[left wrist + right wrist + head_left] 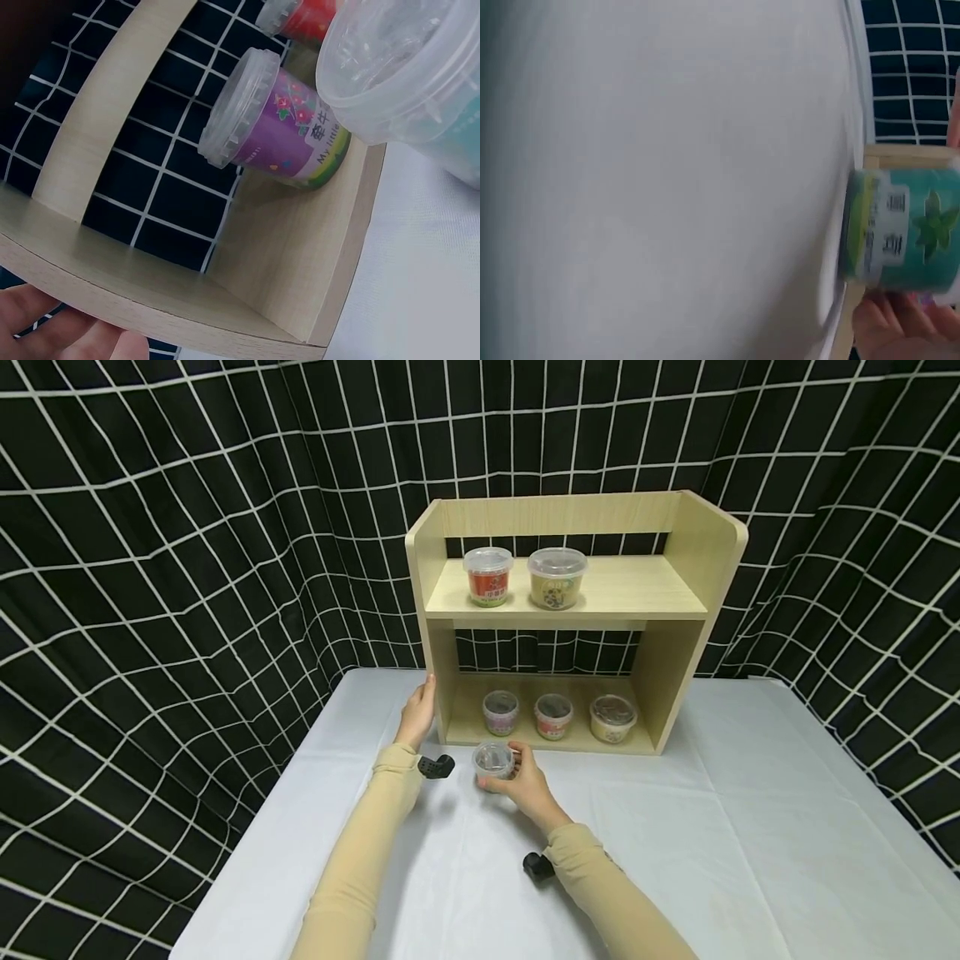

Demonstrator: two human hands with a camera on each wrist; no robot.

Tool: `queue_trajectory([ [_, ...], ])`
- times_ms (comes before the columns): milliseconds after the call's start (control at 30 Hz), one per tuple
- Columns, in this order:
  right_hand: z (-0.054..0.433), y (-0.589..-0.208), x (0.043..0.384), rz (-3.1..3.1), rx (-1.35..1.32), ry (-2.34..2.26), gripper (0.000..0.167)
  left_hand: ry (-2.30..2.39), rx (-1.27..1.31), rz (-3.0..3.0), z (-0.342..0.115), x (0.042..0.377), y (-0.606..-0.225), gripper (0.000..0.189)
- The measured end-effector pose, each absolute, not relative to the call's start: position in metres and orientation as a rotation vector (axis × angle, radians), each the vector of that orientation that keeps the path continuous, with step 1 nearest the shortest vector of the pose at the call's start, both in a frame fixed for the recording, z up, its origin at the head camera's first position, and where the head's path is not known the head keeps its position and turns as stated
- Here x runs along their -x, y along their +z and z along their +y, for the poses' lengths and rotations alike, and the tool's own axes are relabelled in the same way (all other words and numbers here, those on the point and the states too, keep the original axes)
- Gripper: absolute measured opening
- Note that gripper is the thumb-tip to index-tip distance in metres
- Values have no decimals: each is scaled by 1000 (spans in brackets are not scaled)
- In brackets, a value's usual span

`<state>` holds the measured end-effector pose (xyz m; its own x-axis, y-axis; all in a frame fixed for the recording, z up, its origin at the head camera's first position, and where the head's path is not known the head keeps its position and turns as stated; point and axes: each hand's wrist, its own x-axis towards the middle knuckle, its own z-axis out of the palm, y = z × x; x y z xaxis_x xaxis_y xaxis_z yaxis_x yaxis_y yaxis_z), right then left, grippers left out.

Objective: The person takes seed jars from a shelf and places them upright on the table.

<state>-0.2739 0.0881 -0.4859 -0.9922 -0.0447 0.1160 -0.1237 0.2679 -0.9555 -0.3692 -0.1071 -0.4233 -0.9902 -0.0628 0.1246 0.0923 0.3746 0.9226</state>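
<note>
My right hand point(531, 787) grips a clear-lidded plastic cup point(492, 762) just in front of the shelf's lower left. The right wrist view shows a teal label with a green leaf on this teal cup point(937, 202). My left hand point(417, 717) rests against the outer face of the left side panel of the wooden shelf point(566, 615). In the left wrist view its fingers point(64, 330) lie outside that panel. Nearest on the bottom board are a purple cup point(501, 714) and a red cup point(552, 718).
A cream cup point(612, 720) stands at the right of the bottom row. On the upper board are a red-labelled cup point(488, 578) and a yellow cup point(557, 580). White cloth point(675, 860) covers the table, and black gridded curtains point(187, 568) surround it.
</note>
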Motion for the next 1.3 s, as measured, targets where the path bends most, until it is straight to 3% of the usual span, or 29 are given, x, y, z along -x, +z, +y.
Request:
queue_trajectory([
  [167,99,-475,277,-2446,-218,1865,94,-1703,9,-2462,-106,367,-423,70],
  [500,112,-404,264,-2333,-335,1925,85,-1721,7,-2452,-106,368,-424,72],
  [867,106,-359,258,-2215,-493,1851,83,-1736,-6,-2433,-103,367,-425,71],
  [1300,114,-301,260,-1970,-620,1699,69,-1743,-7,-2465,-104,369,-428,76],
])
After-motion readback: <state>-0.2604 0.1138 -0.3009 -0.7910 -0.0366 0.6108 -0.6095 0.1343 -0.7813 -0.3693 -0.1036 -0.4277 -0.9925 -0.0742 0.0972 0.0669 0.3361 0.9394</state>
